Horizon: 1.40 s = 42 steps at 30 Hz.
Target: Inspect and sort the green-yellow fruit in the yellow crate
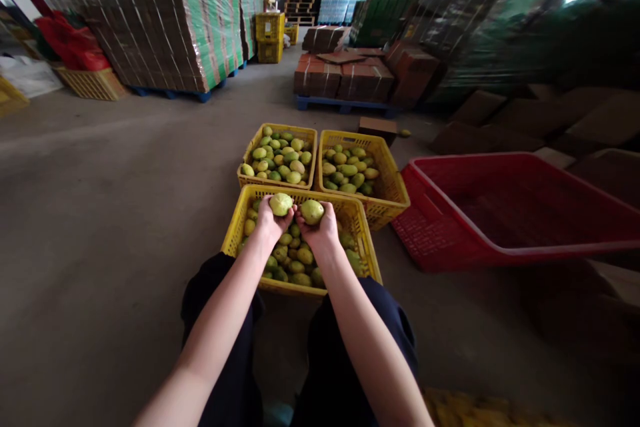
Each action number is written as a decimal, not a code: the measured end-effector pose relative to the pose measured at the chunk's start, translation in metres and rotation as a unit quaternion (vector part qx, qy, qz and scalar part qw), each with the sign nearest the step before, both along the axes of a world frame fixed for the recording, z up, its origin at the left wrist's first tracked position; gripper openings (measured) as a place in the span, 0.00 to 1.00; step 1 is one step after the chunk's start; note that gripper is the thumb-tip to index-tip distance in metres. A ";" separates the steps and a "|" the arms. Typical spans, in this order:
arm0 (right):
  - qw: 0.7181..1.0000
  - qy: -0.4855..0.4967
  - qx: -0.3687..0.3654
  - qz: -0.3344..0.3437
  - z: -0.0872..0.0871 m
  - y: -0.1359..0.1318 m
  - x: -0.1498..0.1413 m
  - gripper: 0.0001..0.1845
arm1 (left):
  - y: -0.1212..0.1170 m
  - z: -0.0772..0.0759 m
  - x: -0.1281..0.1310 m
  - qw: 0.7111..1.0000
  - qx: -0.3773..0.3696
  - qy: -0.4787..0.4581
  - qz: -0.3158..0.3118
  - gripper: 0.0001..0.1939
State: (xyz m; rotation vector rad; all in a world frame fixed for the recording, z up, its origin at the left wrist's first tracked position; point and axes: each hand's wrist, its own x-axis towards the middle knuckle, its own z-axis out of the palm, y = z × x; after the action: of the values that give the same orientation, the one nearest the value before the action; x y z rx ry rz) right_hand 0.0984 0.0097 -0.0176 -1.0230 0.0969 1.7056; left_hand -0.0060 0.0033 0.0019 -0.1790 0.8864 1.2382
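My left hand [271, 221] is closed around a green-yellow mango [281, 203], held above the nearest yellow crate [235, 230]. My right hand [320, 230] grips a second mango [312, 211] just beside it, the two hands almost touching. The crate below them holds several green mangoes [295, 260] and sits on the floor between my knees. Two more yellow crates stand just beyond it, a left one [249, 150] and a right one [393, 177], both filled with mangoes.
A large empty red crate [505, 213] lies tilted on the floor to the right. Wrapped pallets of flat cartons [165, 13] tower at the back left, stacked brown boxes on a blue pallet [350, 77] stand ahead, and loose cardboard boxes [575, 120] lie at the right. Bare concrete floor [110, 200] spreads to the left.
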 end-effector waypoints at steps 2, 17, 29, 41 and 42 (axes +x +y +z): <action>1.000 -0.006 0.008 -0.003 -0.001 0.000 0.000 0.14 | 0.000 -0.001 0.000 1.000 -0.001 0.001 0.001 0.16; 1.000 -0.003 0.021 -0.004 0.009 -0.004 0.002 0.14 | -0.002 -0.006 0.001 0.999 0.026 0.029 -0.005 0.14; 0.998 0.005 0.060 0.018 0.004 -0.002 0.002 0.05 | -0.007 0.008 0.001 0.992 0.097 0.051 0.067 0.04; 0.983 0.050 0.175 0.007 0.030 -0.019 0.001 0.17 | -0.018 0.022 -0.003 0.983 0.180 0.023 0.029 0.16; 0.982 0.054 0.181 0.011 0.030 -0.020 0.002 0.17 | -0.019 0.022 -0.004 0.982 0.186 0.027 0.020 0.17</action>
State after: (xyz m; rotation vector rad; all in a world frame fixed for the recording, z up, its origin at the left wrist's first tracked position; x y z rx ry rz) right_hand 0.0999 -0.0105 0.0127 -0.6634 -0.1517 1.7205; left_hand -0.0103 -0.0158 0.0240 0.1370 0.6858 1.4283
